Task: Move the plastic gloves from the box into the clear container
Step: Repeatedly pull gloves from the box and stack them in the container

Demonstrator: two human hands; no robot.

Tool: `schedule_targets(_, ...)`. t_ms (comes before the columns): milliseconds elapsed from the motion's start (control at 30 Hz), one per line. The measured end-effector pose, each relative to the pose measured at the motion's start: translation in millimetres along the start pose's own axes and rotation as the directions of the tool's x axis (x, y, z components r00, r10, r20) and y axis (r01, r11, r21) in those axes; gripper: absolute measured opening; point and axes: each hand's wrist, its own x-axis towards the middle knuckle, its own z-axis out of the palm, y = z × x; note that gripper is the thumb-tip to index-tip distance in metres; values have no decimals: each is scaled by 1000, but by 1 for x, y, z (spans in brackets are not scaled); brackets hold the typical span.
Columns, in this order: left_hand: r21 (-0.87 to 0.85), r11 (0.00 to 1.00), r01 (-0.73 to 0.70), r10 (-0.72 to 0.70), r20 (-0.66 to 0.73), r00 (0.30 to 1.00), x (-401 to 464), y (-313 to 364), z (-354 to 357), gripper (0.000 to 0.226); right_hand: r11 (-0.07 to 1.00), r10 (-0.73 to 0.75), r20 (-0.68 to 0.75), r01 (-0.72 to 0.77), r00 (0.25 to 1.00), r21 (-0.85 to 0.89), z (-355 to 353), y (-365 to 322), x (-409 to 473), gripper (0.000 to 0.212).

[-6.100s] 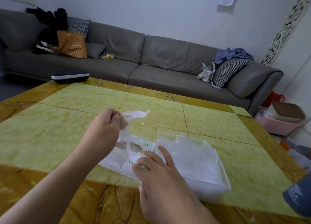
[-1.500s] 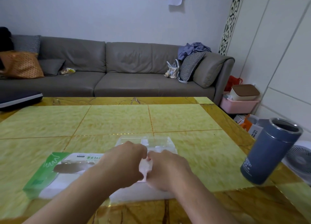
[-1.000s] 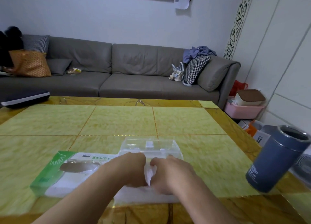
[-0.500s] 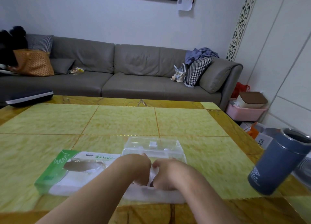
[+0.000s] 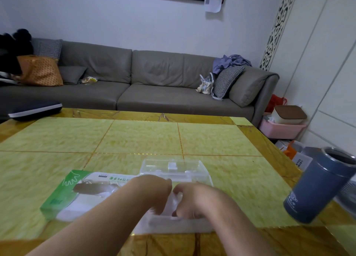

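The green and white glove box (image 5: 81, 190) lies flat on the table, left of centre, its oval opening facing up. Right beside it sits the clear container (image 5: 173, 169) with its lid tipped back. Both hands are down inside the container, close together. My left hand (image 5: 154, 192) and my right hand (image 5: 194, 198) have curled fingers pressed into the thin plastic gloves (image 5: 172, 202) between them. Most of the gloves are hidden by the hands.
A dark blue cylindrical tin (image 5: 317, 186) with an open top stands at the table's right edge. A dark flat case (image 5: 34, 109) rests at the far left corner. Behind the table (image 5: 173, 138) runs a grey sofa (image 5: 154, 82); a pink bin (image 5: 283, 128) sits on the floor.
Earlier my left hand pulled a glove out of the box. Over the last second both hands have stayed together in the container and sunk slightly lower onto the gloves.
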Motion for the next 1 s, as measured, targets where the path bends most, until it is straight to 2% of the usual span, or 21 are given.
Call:
schedule_targets(100,-27,999,-43,42,-51,998,-3,-4,7,61,1000,14,4,-14,1000,-23,1,-2,0,66)
schedule_targets(200,-56,996,-63,57,-101,993,-13,-9,6,39,1000,10,1,-10,1000,-20,1,-2,2,62)
schedule_targets(300,-72,997,-33,16,-221,975,-29,-2,-3,40,1000,-9,22,9,1000,-20,5,-1,9,48)
schedule_targets(333,-53,998,-25,10,-268,963,-35,4,-7,39,1000,-18,19,18,1000,-15,6,0,10,41)
schedule_targets(400,7,1000,-16,17,-309,951,-42,18,-13,26,1000,-25,1,25,1000,-16,6,0,7,7)
schedule_targets(467,-38,999,9,-19,-270,963,-45,29,-15,13,998,-30,17,31,999,-51,4,-3,1,25)
schedule_targets(500,-96,995,36,-57,-220,974,-45,31,-14,12,998,-40,4,40,999,-58,6,-2,5,24)
schedule_targets(567,-153,984,93,-113,-124,986,-40,31,-11,20,998,-29,-13,29,999,-48,7,-3,8,14)
schedule_targets(700,-196,969,147,-146,23,989,-26,23,-7,61,1000,7,-14,-7,1000,11,10,-1,12,30)
schedule_targets(767,-203,961,187,-167,113,979,-18,20,-5,82,999,14,-19,-13,1000,34,8,1,10,48)
schedule_targets(900,-261,939,225,-179,189,965,-10,16,-3,94,998,17,-35,-15,999,58,9,2,10,65)
schedule_targets(1000,-297,932,208,-150,209,966,-12,12,-3,90,998,11,-37,-8,999,67,7,0,5,68)
